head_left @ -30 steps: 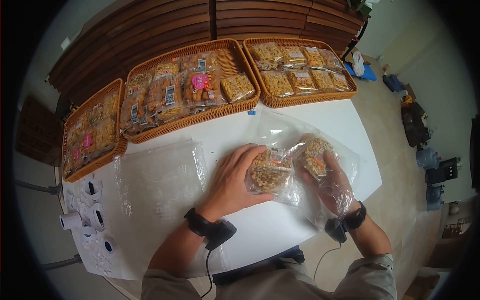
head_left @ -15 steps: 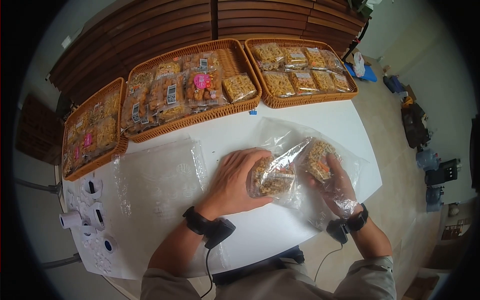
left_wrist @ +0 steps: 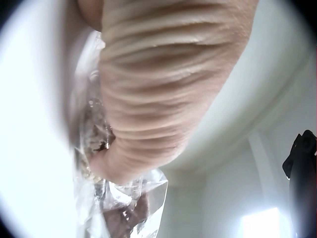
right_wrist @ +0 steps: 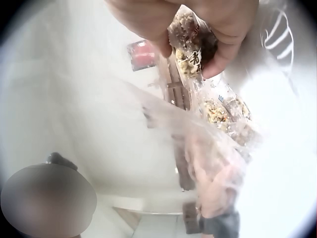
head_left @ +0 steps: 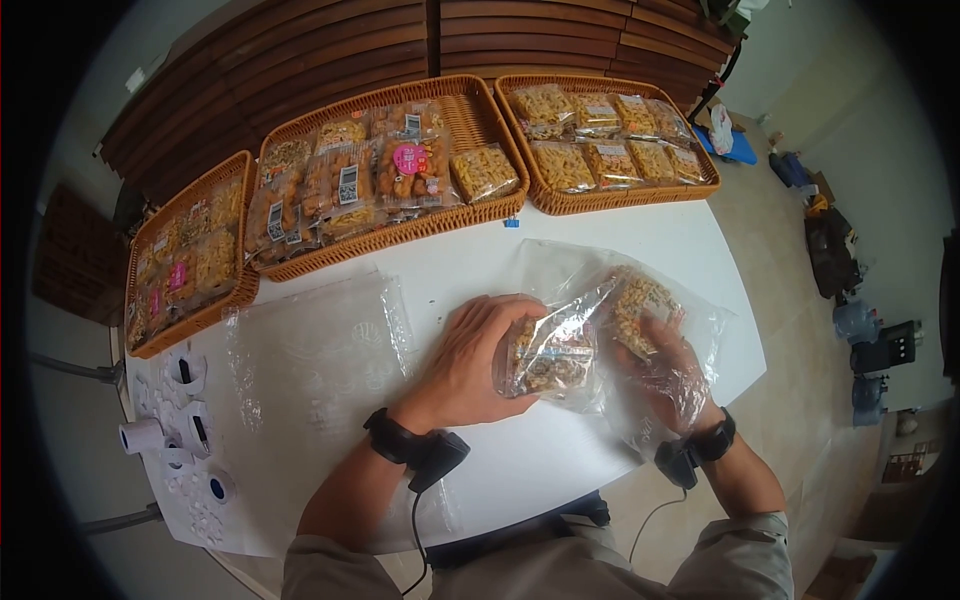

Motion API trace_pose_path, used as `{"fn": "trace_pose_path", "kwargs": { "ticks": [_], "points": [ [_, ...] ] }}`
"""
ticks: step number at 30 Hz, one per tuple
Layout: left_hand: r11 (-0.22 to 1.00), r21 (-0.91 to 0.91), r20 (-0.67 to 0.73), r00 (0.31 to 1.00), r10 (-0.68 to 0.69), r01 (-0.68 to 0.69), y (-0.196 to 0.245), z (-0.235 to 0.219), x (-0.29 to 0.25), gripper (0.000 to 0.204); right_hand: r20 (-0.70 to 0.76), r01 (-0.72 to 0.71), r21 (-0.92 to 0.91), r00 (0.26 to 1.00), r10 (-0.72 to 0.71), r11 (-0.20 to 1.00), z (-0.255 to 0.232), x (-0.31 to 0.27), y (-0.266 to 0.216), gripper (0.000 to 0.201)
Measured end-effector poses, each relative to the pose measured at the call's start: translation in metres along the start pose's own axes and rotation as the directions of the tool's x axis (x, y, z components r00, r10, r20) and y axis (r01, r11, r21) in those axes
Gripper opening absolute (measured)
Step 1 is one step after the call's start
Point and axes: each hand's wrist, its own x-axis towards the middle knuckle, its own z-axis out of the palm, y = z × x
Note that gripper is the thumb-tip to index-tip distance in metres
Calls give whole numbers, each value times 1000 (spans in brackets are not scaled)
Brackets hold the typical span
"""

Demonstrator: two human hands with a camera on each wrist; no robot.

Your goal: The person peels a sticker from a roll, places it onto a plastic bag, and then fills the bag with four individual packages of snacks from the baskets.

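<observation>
In the head view my left hand (head_left: 470, 365) grips the side of a wrapped grain or nut snack pack (head_left: 550, 362), thumb low and fingers over the top. Shiny film of a large clear plastic bag (head_left: 545, 262) lies across that pack. My right hand (head_left: 672, 380) is inside the bag, its fingers and thumb holding a second snack pack (head_left: 640, 312). The right wrist view shows the second pack (right_wrist: 188, 62) pinched between thumb and fingers, with dark printing on its wrapper. Low in the left wrist view, crinkled film (left_wrist: 133, 198) hangs beside the left hand (left_wrist: 148, 94).
A stack of flat clear bags (head_left: 320, 360) lies to the left on the white table (head_left: 480, 470). Three wicker trays (head_left: 375, 240) of packaged snacks line the back. Label rolls (head_left: 140, 437) and pens crowd the left edge. A small blue clip (head_left: 512, 223) sits by the trays.
Bag film has come over the pack in my left hand, where it now shines, and that pack has turned slightly. The right hand keeps its pack, with only small shifts.
</observation>
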Motion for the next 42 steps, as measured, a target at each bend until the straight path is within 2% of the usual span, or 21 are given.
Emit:
{"fn": "trace_pose_path", "kwargs": {
  "ticks": [4,7,10,13,16,19,22,25,28,30,31,32,33,35,36,38,41,42],
  "points": [
    [1000,-10,31,999,-25,25,-1,0,-1,89,20,-25,-272,999,32,962,-3,-11,-18,52],
    [998,-15,42,998,-55,56,3,-1,-2,98,30,20,-321,999,-11,947,-11,-14,-19,49],
    [998,-41,43,998,-47,49,4,-4,-2,105,79,-86,-120,992,96,989,-31,-4,-18,46],
    [996,-77,3,999,-38,38,0,-3,-3,107,3,-105,183,994,107,978,-14,-17,-22,41],
    [991,-130,-54,998,-30,22,-9,4,-4,99,70,-133,95,989,127,987,-13,-9,-26,39],
    [983,-181,-89,995,-49,32,-13,6,-4,88,55,-120,0,991,119,993,-18,-2,-20,38],
    [982,-184,-98,994,-57,38,-13,6,-4,82,47,-25,-242,998,38,970,-27,1,-19,37],
    [972,-231,-115,990,-76,48,-13,9,-3,81,55,-23,-89,998,28,996,-19,2,-22,35],
    [966,-257,-114,992,-56,25,-17,10,-4,82,0,-64,-56,998,64,996,-22,5,-20,35],
    [971,-238,-99,995,-26,2,-19,10,-4,82,60,-1,-213,998,14,977,-32,10,-13,39],
    [965,-264,-88,996,-27,3,-18,10,-3,84,131,97,-337,990,-56,936,-38,12,-9,41],
    [957,-290,-76,997,-27,4,-16,9,-3,85,200,204,-445,972,-125,872,-44,15,-5,43],
    [949,-316,-64,998,-26,4,-14,9,-2,87,326,373,-567,920,-215,735,-45,17,-3,45],
    [942,-335,-44,998,-49,31,-10,7,-2,91,310,322,-577,937,-164,751,-42,18,-8,49],
    [938,-343,-36,997,-61,45,-9,6,-3,93,175,95,-453,984,-16,887,-20,13,-24,50],
    [932,-357,-19,997,-79,67,-8,6,-3,97,88,-102,-290,987,133,951,-9,12,-32,52],
    [923,-373,-7,995,-99,89,-7,5,-3,101,117,-80,-293,986,119,953,-14,19,-28,51],
    [921,-377,-4,994,-105,96,-7,4,-3,102,104,-122,-281,982,157,952,-17,22,-30,50]
  ]
}}
